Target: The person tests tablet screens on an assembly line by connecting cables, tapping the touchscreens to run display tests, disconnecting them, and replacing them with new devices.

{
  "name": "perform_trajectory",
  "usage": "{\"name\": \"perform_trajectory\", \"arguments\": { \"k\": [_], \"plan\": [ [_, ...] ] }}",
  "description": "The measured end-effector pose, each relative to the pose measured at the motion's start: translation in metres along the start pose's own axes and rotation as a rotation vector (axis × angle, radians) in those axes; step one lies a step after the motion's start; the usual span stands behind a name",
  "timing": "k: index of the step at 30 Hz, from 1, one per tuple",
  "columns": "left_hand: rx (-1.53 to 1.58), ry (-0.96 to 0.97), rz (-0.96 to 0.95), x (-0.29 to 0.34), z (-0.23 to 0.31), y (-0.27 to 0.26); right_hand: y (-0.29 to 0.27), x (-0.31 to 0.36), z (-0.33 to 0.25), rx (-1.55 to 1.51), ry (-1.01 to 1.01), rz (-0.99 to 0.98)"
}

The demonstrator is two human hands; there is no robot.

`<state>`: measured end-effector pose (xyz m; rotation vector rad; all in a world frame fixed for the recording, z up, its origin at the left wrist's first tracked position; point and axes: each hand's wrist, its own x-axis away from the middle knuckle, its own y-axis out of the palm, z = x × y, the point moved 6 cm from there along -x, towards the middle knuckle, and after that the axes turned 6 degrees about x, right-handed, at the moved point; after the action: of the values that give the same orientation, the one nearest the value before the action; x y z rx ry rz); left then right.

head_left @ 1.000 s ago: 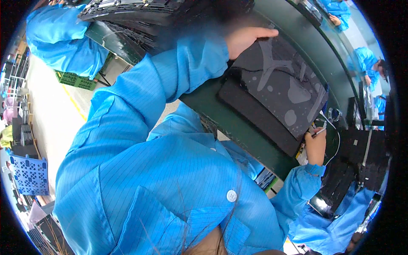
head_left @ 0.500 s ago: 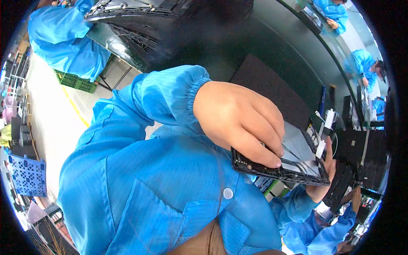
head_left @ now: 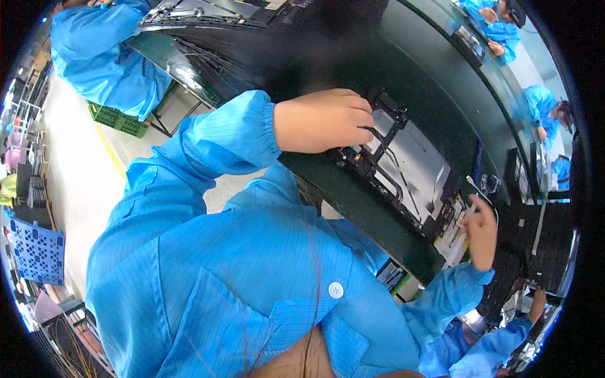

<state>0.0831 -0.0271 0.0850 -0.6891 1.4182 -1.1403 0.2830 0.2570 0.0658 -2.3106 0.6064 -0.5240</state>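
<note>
An opened tablet (head_left: pixel 413 164) with silver plates, black cables and a black frame lies on the dark green table (head_left: pixel 353 195). My left hand (head_left: pixel 328 120) is at its left end, the back of the hand up and the fingers curled over the edge; their tips are hidden. At the right end, beside a part with white and yellow pieces (head_left: pixel 450 233), is my right hand (head_left: pixel 482 236). Its forefinger is stretched out and the other fingers are loosely bent. Whether it touches the tablet I cannot tell.
A thin blue tool (head_left: pixel 478 157) and a small clear object (head_left: pixel 489 184) lie beyond the right end. Dark trays or boxes (head_left: pixel 545 239) stand at the right. Co-workers in blue sit at the upper left (head_left: pixel 101 57) and across the table (head_left: pixel 488 31).
The tablet was tilted up near my body and now lies on the table. My left hand has moved up and left to its left end. My right hand has come off its underside.
</note>
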Motion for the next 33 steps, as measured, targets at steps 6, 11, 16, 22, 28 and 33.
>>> {"name": "perform_trajectory", "arguments": {
  "k": [6,11,16,22,28,33],
  "plan": [
    [0.183,0.192,0.088,-0.04,0.062,0.036,-0.027,-0.116,-0.006,0.852,-0.333,0.562],
    [0.149,0.183,0.12,-0.061,0.055,0.067,-0.013,-0.18,0.037,0.983,-0.04,0.443],
    [0.16,0.146,0.119,-0.079,0.014,0.075,-0.026,-0.159,0.015,-0.049,-0.357,0.167],
    [0.066,0.059,0.034,-0.118,-0.047,0.092,-0.042,-0.11,-0.007,-0.79,-0.211,0.338],
    [0.008,-0.092,0.035,-0.144,-0.096,0.105,-0.001,-0.125,-0.015,-0.794,-0.082,0.212],
    [0.028,-0.087,0.052,-0.15,-0.107,0.11,0.01,-0.146,-0.01,-0.495,-0.067,0.37]
  ]
}}
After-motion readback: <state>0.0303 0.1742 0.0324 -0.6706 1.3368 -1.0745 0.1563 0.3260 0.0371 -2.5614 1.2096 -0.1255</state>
